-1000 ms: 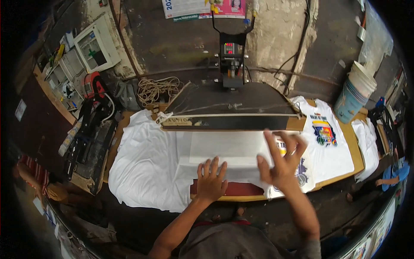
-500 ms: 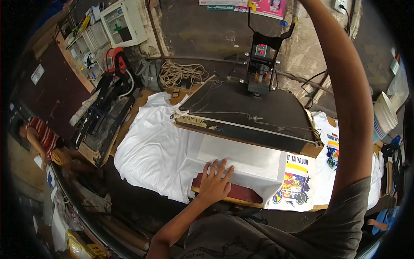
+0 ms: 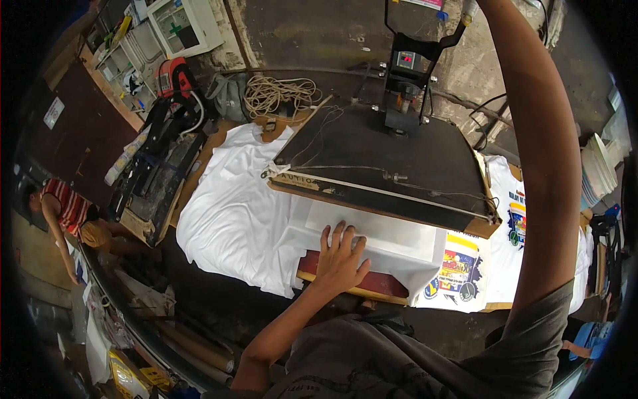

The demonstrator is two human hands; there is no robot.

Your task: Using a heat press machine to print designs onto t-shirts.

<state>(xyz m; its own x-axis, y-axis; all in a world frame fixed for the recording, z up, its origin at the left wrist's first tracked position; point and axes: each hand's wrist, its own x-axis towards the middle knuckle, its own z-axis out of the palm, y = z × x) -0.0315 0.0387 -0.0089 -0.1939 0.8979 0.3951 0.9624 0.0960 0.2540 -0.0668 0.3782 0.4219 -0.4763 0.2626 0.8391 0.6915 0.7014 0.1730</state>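
Left hand (image 3: 340, 256) lay flat, fingers spread, gripping nothing, pressing the white shirt (image 3: 239, 219) on the lower plate just under the raised heat press (image 3: 392, 159). Best kept smooth and clear of the hot plate (fingers were close). Right arm reached overhead; its hand out of view.

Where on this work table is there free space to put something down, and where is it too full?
Free: the spread white shirt between the black machine and the heat press plate. Crowded: the lower platen, where the left hand presses the white sheet, and the right side, covered by printed shirts. Rope coil fills the back.
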